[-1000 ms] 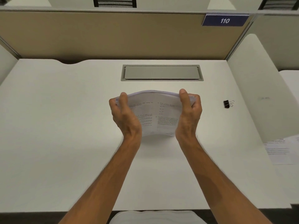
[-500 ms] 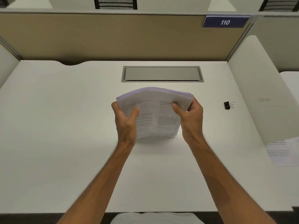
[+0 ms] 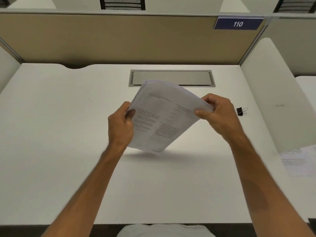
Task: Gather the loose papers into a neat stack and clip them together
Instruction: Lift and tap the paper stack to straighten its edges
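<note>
A stack of printed white papers [image 3: 162,115] hangs tilted above the middle of the white desk [image 3: 68,134], one corner pointing down near the surface. My left hand [image 3: 121,124] grips its left edge, thumb on the front sheet. My right hand [image 3: 218,113] pinches the upper right corner between thumb and fingers. A black binder clip [image 3: 240,111] with wire handles lies on the desk just right of my right hand, apart from it.
A grey cable hatch [image 3: 188,78] is set into the desk behind the papers. A tan partition [image 3: 119,40] with a "110" sign [image 3: 238,23] closes the back. A white side divider [image 3: 277,100] stands at right, with another printed sheet [image 3: 297,161] beyond it.
The stack stood upright on the desk between both hands; now it is lifted and rotated, its right side higher. My right hand has shifted to the upper right corner.
</note>
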Tool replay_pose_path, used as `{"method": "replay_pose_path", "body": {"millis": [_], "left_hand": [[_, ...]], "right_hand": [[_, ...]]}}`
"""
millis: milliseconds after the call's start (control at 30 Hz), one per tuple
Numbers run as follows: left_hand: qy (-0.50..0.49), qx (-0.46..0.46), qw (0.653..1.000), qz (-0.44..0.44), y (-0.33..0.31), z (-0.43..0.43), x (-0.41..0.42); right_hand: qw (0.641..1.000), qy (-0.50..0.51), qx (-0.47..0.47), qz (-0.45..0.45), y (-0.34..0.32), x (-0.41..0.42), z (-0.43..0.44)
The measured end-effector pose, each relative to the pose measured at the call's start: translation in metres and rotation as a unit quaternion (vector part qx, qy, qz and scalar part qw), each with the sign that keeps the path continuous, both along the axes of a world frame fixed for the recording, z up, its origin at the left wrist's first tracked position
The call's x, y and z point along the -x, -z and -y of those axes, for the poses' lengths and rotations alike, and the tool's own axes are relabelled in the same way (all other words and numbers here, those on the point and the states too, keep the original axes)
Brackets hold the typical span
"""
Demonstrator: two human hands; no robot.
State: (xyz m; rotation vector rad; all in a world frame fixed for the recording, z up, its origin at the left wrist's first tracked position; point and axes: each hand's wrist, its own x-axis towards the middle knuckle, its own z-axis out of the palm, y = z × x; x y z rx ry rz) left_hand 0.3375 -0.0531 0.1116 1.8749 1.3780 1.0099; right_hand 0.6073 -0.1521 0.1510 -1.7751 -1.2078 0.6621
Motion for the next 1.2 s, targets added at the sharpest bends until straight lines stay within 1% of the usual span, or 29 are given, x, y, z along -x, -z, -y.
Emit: {"method": "replay_pose_path", "body": {"millis": [67,133,200,267,367,433,467,533,567,600,633,667,700,733,800,867,933,1000,1200], "left_hand": [[0.051,-0.031,0.996,-0.067,-0.021,-0.008,0.003],[0.103,-0.062,0.984,-0.132,-0.040,-0.008,0.001],[0.144,-0.094,0.966,-0.193,-0.053,-0.004,-0.004],[0.172,-0.119,0.951,-0.229,-0.058,0.000,-0.008],[0.177,-0.117,0.946,-0.245,-0.058,0.002,-0.008],[0.151,-0.117,0.950,-0.245,-0.052,-0.003,-0.003],[0.122,-0.120,0.954,-0.245,-0.047,-0.008,0.003],[0.033,-0.113,0.968,-0.222,-0.034,-0.017,0.020],[-0.019,-0.096,0.978,-0.185,-0.027,-0.021,0.031],[-0.063,-0.057,0.988,-0.129,-0.018,-0.023,0.043],[-0.087,0.011,0.995,-0.055,-0.009,-0.025,0.053],[-0.084,0.097,0.991,0.028,0.000,-0.026,0.062],[-0.056,0.179,0.977,0.105,0.009,-0.026,0.069],[-0.011,0.241,0.956,0.166,0.020,-0.028,0.075],[0.069,0.301,0.924,0.228,0.037,-0.030,0.082],[0.103,0.311,0.909,0.255,0.047,-0.029,0.084],[0.095,0.300,0.910,0.270,0.053,-0.030,0.085],[0.072,0.280,0.921,0.259,0.056,-0.029,0.085],[0.025,0.201,0.963,0.180,0.070,-0.008,0.076]], "right_hand": [[0.998,-0.042,0.016,0.036,-0.007,-0.003,0.001],[0.994,-0.088,0.017,0.056,-0.013,0.003,-0.002],[0.987,-0.148,0.018,0.059,-0.014,0.012,-0.008],[0.982,-0.186,0.008,0.037,-0.008,0.022,-0.012],[0.987,-0.155,-0.009,-0.036,0.008,0.030,-0.015],[0.989,-0.128,-0.010,-0.080,0.020,0.031,-0.014],[0.988,-0.120,-0.009,-0.098,0.024,0.031,-0.014],[0.984,-0.103,-0.007,-0.147,0.030,0.028,-0.013],[0.979,-0.092,-0.010,-0.181,0.034,0.024,-0.013],[0.973,-0.087,-0.014,-0.215,0.037,0.020,-0.012],[0.966,-0.087,-0.017,-0.244,0.038,0.017,-0.011],[0.959,-0.087,-0.019,-0.268,0.040,0.015,-0.011],[0.954,-0.089,-0.017,-0.286,0.041,0.013,-0.010],[0.951,-0.092,-0.015,-0.296,0.043,0.011,-0.010],[0.948,-0.098,-0.010,-0.302,0.046,0.010,-0.010],[0.950,-0.095,-0.012,-0.298,0.051,0.008,-0.011],[0.951,-0.088,-0.020,-0.295,0.056,0.006,-0.010],[0.954,-0.079,-0.031,-0.289,0.060,0.006,-0.008],[0.960,-0.035,-0.052,-0.274,0.088,0.020,-0.005]]}}
